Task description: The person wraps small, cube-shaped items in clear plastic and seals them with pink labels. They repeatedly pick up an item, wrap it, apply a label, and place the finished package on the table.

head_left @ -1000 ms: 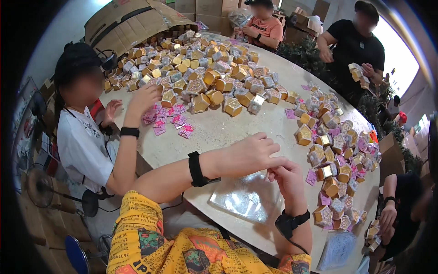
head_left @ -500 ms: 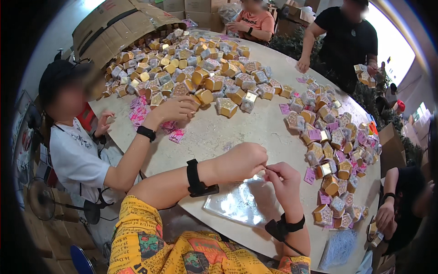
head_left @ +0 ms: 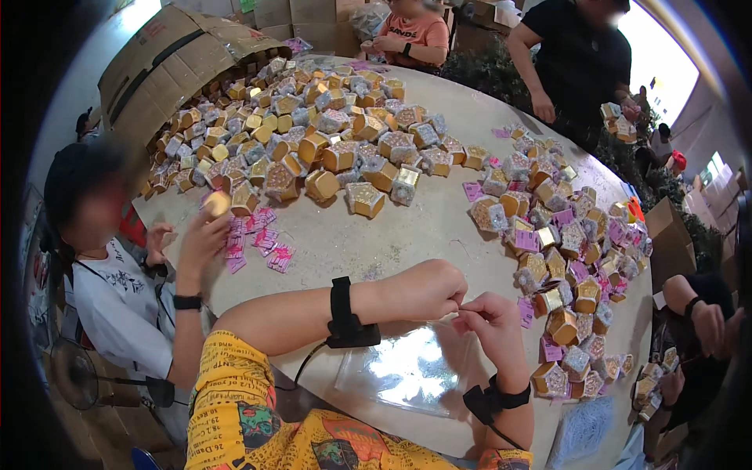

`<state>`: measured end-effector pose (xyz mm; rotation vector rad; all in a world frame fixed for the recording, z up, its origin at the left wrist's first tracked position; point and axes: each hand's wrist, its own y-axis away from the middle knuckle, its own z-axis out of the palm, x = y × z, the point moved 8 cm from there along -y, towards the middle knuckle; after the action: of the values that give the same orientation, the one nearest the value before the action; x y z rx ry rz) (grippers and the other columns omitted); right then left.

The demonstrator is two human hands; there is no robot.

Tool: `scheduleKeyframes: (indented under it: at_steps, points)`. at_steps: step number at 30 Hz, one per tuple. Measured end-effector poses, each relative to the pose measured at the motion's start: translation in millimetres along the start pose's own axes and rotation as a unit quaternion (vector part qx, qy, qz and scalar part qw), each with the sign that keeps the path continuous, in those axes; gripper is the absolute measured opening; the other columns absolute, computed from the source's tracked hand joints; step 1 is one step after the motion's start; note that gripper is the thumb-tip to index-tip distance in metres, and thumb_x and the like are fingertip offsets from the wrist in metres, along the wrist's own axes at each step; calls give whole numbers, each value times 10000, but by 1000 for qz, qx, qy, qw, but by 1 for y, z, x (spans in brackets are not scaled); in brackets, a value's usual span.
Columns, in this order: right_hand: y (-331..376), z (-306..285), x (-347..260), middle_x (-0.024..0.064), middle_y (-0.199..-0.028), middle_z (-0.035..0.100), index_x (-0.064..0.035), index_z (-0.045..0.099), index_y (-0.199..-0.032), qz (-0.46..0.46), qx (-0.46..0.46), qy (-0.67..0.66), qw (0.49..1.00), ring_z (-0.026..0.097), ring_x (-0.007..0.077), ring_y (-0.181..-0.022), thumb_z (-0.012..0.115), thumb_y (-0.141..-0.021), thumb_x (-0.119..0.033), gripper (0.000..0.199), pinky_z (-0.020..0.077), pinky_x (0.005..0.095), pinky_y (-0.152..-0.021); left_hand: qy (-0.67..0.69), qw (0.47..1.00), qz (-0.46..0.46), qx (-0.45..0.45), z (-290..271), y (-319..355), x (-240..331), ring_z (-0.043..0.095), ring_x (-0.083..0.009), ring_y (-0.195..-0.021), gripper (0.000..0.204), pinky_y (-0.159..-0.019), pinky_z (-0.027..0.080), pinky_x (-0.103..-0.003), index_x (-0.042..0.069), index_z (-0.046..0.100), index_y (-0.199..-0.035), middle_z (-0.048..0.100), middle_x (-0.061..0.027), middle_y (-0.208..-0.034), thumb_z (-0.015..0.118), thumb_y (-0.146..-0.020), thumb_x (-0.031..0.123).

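My left hand [head_left: 424,291] and my right hand [head_left: 493,319] meet at the fingertips over the near part of the table. Each is closed in a pinch, and whatever sits between the fingers is too small to name. Just below them lies a shiny clear plastic bag or sheet [head_left: 360,377], flat on the tabletop and bright with glare. To the right of my right hand spreads a pile of gold and glittery house-shaped ornaments [head_left: 562,327], many with pink tags [head_left: 526,240].
A larger heap of ornaments [head_left: 321,186] spills from a cardboard box [head_left: 160,66] on the table [head_left: 439,211]. Pink tags [head_left: 274,255] lie by a co-worker [head_left: 117,305] at left. A bundle of pale strings [head_left: 581,432] rests at the right front edge. Other people stand around.
The view has shifted slightly. The left co-worker's hand has drawn back from the heap and now holds an ornament. My hands remain pinched together at the fingertips.
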<state>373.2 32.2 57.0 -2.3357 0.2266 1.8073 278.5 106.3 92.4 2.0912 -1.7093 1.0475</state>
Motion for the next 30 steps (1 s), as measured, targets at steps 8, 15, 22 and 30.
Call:
scheduleKeyframes:
  at_steps: [8, 15, 22, 30]
  points:
    - [-4, -13, -4, 96, -716, 605, 49, 648, -832, -57, 74, 100, 991, 622, 137, -584, 618, -818, 33, 37, 473, 252, -519, -167, 962, -199, 80, -67, -34, -95, 639, -305, -839, 378, -721, 509, -408, 19, 686, -872, 661, -157, -885, 727, -751, 375]
    - [-1, -23, -14, 103, -707, 598, 47, 642, -839, -103, 101, 111, 983, 631, 148, -594, 617, -823, 24, 39, 470, 253, -522, -403, 848, -290, 185, -99, -63, -202, 570, -334, -1050, 394, -823, 487, -451, 40, 589, -1096, 592, -164, -1071, 696, -765, 224]
    - [4, -20, -38, 105, -708, 596, 40, 645, -840, -147, 105, 131, 975, 637, 153, -601, 615, -821, 28, 37, 465, 254, -524, -99, 906, -213, 352, -120, -26, -160, 644, -325, -863, 374, -797, 509, -415, -17, 556, -1037, 646, -189, -901, 660, -749, 199]
    - [7, -2, -58, 126, -708, 593, 31, 640, -831, -191, 100, 168, 962, 628, 209, -577, 610, -814, 7, 43, 479, 289, -529, 623, 640, -269, 361, -72, 80, -116, 642, -255, -876, 295, -780, 595, -389, -14, 541, -1119, 599, -159, -1023, 626, -894, 158]
